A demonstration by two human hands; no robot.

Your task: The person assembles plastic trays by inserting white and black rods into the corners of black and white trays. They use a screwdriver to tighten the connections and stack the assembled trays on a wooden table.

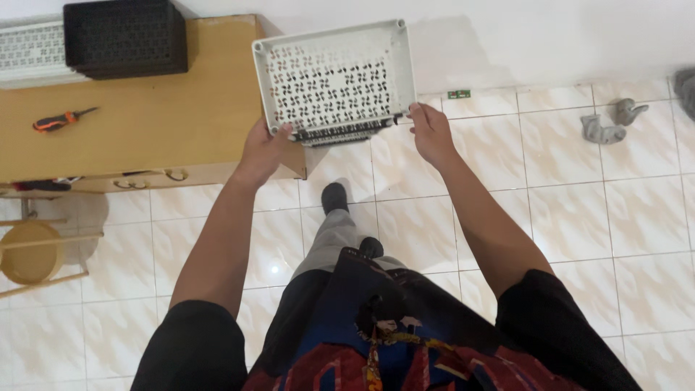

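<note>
My fingers [279, 132] on the left hand [262, 150] are clamped on the lower left corner of the white perforated box [333, 80]; the right hand [428, 130] pinches its lower right edge. I hold the box in the air beside the wooden desk [145, 123], above the tiled floor [579, 217]. An orange-handled screwdriver [61, 119] lies on the desk.

Tray held between table and wall
Tray [334, 78] is right of the table [145, 123]; a screwdriver [61, 119] and crate [124, 38] lie on the table.
</note>
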